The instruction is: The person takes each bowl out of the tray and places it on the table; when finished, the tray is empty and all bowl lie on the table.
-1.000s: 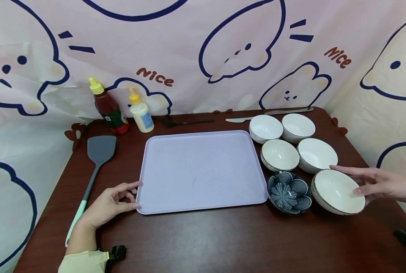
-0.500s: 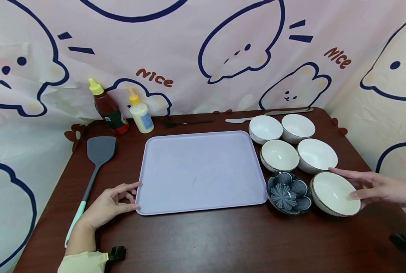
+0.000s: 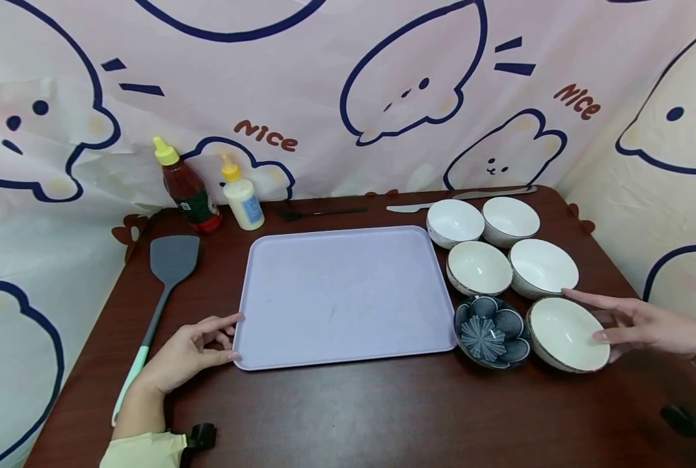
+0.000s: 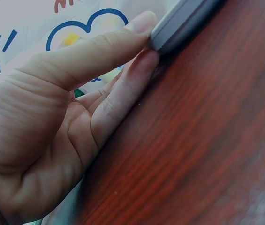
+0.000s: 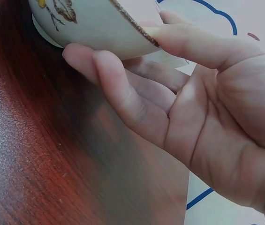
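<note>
At the table's right, my right hand [image 3: 646, 328] grips a cream bowl [image 3: 567, 335], thumb over its rim and fingers curled under its side. In the right wrist view the bowl [image 5: 90, 23] shows a brown rim and a painted leaf, with my fingertips [image 5: 109, 70] low against its wall. Close to its left stands a dark blue, petal-patterned bowl [image 3: 491, 335], right by the tray's near right corner. My left hand [image 3: 187, 354] holds the left edge of the pale lilac tray [image 3: 342, 299]; the left wrist view has thumb and finger pinching the tray's edge [image 4: 177, 28].
Several white and cream bowls [image 3: 479, 268] stand behind the held one. A grey spatula [image 3: 174, 260] with a mint handle lies left. At the back are a red sauce bottle [image 3: 190, 192], a cream bottle [image 3: 244, 201], a dark utensil [image 3: 324, 210] and a knife [image 3: 409, 208].
My right hand has slid the cream bowl a little to the left, and the dark blue bowl has shifted slightly left with it. My left hand and the tray stay put.
</note>
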Motion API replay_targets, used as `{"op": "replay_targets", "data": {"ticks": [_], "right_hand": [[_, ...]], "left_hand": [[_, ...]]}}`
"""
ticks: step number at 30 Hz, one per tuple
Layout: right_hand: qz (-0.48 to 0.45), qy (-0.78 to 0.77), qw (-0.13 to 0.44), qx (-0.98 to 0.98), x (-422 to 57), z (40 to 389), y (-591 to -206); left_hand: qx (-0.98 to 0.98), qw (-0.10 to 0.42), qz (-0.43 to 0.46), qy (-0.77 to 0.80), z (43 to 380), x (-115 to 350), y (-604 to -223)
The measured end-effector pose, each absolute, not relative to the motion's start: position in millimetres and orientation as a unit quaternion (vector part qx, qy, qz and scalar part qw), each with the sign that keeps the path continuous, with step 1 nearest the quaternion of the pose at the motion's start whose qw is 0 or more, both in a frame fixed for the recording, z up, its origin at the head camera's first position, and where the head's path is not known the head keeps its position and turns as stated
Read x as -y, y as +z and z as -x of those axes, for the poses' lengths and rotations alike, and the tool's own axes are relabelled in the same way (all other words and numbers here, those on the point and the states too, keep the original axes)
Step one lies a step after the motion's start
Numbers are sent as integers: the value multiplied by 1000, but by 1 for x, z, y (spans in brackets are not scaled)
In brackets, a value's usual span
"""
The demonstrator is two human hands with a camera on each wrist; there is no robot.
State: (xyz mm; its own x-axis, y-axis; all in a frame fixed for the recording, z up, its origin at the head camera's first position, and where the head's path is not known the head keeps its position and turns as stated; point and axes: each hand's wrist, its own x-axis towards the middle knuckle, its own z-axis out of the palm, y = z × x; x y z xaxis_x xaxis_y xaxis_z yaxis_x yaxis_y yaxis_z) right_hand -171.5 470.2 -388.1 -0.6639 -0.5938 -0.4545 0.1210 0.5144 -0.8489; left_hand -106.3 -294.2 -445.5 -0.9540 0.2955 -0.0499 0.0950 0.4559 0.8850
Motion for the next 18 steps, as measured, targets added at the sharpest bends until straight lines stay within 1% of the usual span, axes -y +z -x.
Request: {"op": "replay_targets", "data": {"ticks": [8, 12, 15, 18], "right_hand": [[167, -480, 361, -782, -468, 175, -390], [169, -506, 342, -774, -467, 172, -395], [170, -510, 310, -784, -465, 167, -399], [162, -480, 259, -823, -461, 163, -402]], "left_hand": [[-852, 95, -106, 504, 104, 294, -446], [-856, 104, -94, 497, 103, 295, -445], [-863, 106, -89, 486, 103, 297, -444], [-870, 102, -98, 473, 104, 301, -440]]}}
